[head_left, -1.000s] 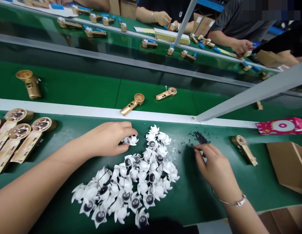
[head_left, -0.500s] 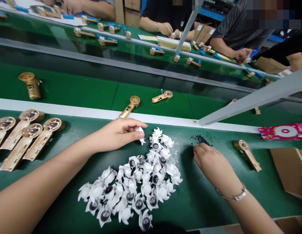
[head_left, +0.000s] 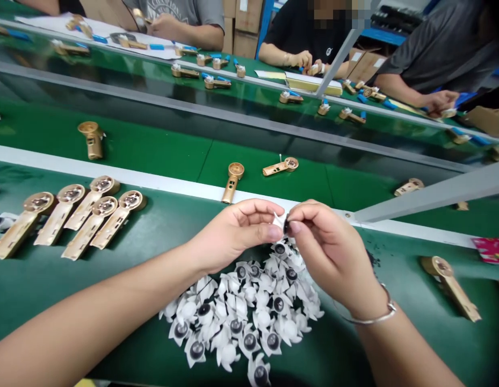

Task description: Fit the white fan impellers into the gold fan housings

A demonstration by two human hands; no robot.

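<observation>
My left hand (head_left: 249, 228) pinches a small white fan blade (head_left: 279, 220) between thumb and fingers, its dark hub turned right. My right hand (head_left: 333, 250) meets it there, thumb and fingertips pressed together at the hub; whatever they hold is too small to make out. Below both hands lies a heap of white fan blades (head_left: 233, 309), several showing dark round hubs. Partly hidden behind my right hand are tiny black bits (head_left: 374, 259) on the green table.
Several gold fan housings (head_left: 74, 201) lie at left, and another housing (head_left: 450, 285) at right. More sit on the green belt (head_left: 160, 145) beyond the white rail (head_left: 172, 185). A grey post (head_left: 434, 193) slants across the right. Co-workers handle parts at the far bench.
My right hand has left the black bits and come over to the fan blade in my left hand. My left hand has shifted right with the blade. The view has turned left.
</observation>
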